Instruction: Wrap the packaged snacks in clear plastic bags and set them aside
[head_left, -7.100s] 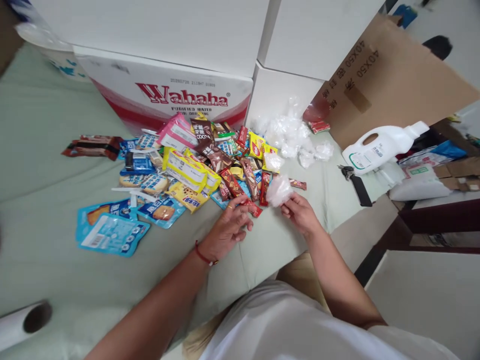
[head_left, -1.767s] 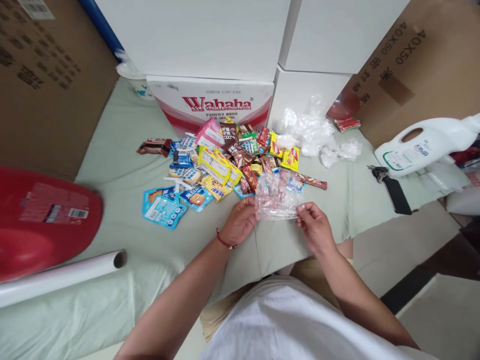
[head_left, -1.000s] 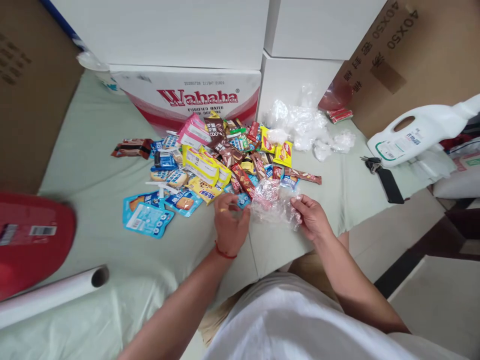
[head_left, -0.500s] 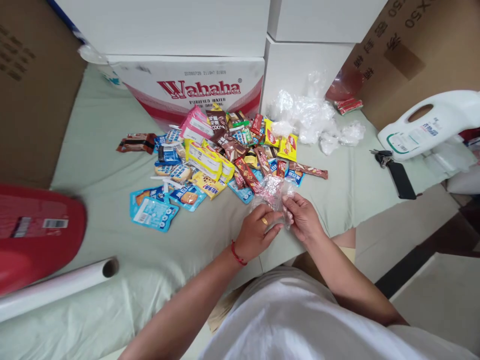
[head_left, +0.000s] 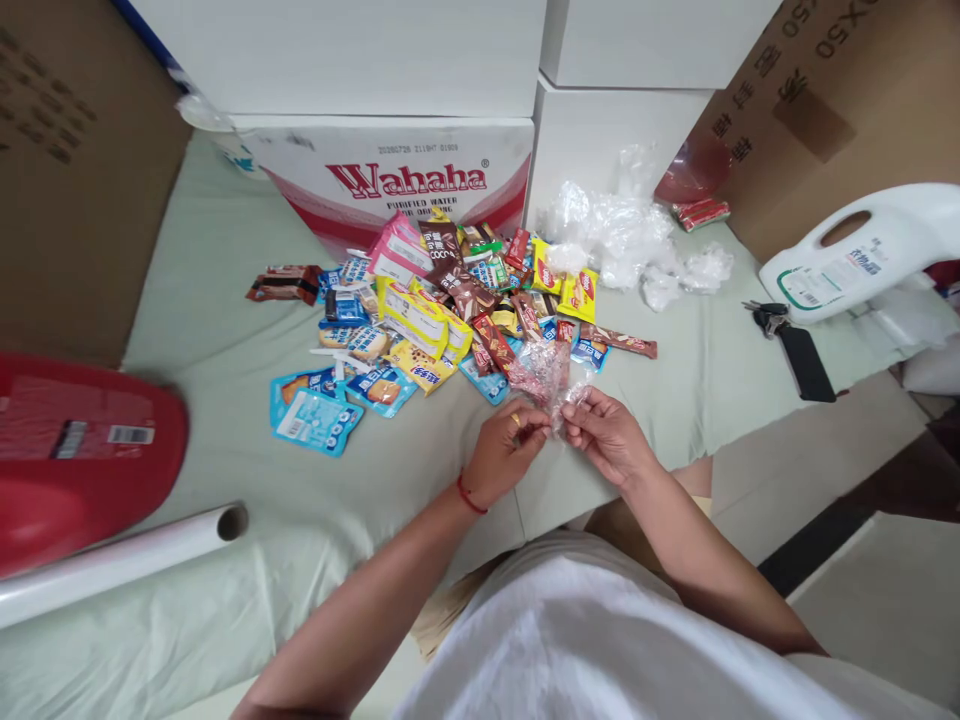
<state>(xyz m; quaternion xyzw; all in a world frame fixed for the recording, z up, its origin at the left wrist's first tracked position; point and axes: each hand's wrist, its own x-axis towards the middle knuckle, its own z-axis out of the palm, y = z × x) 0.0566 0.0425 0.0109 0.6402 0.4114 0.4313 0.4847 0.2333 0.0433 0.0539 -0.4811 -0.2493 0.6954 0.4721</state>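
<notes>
Crinkled bag: the crumpled, see-through plastic bag (head_left: 547, 368) lies at the snack pile's near edge, just ahead of both hands' fingertips, its gathered end between them.
Right grip: the bare right hand (head_left: 609, 435), at the bag's 5 o'clock, pinches that end between thumb and fingers.
Left grip: the bare left hand (head_left: 511, 448), gold ring and red cord bracelet (head_left: 470, 497) on it, pinches at 7 o'clock, close beside the right.
Forearms: slant in from 7 and 5 o'clock, converging.
Snack pile: mixed colourful wrapped snacks (head_left: 424, 330), at 10 o'clock.
Back edge: white-and-red Wahaha carton (head_left: 405, 180), at 11; crumpled clear plastic clump (head_left: 607, 235), at 1.
Right room: pale green cloth (head_left: 682, 350) runs toward black-fobbed keys (head_left: 806, 360), at 3.
Near edge: at 6, crossed by both forearms.
</notes>
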